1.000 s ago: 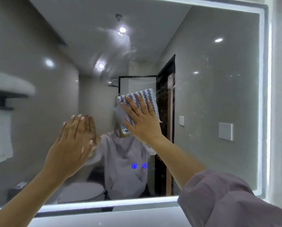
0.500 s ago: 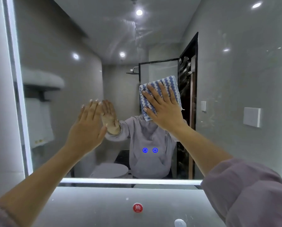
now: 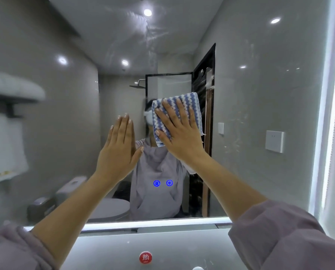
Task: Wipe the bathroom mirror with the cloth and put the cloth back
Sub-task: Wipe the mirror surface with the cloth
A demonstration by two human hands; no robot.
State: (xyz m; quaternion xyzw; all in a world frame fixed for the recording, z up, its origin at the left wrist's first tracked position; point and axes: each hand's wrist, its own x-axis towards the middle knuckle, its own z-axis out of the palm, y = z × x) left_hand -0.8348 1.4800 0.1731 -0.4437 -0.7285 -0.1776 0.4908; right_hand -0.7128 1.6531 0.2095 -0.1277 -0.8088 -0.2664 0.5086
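Presently, wiping is under way. Right hand (image 3: 180,133), fingers spread flat, presses the cloth (image 3: 190,102) to the middle of the mirror (image 3: 260,94). Left hand (image 3: 120,149) is flat and holds nothing. Streaks show on the upper glass; the cloth is not yet returned.

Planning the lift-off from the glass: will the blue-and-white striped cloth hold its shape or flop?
Probably floppy: the blue-and-white striped knitted cloth looks folded, with a loose corner past the right hand. Likely light, since that flat hand alone pins it to the lit-edged bathroom mirror. It may well drop once the palm lifts, as nothing grips it.
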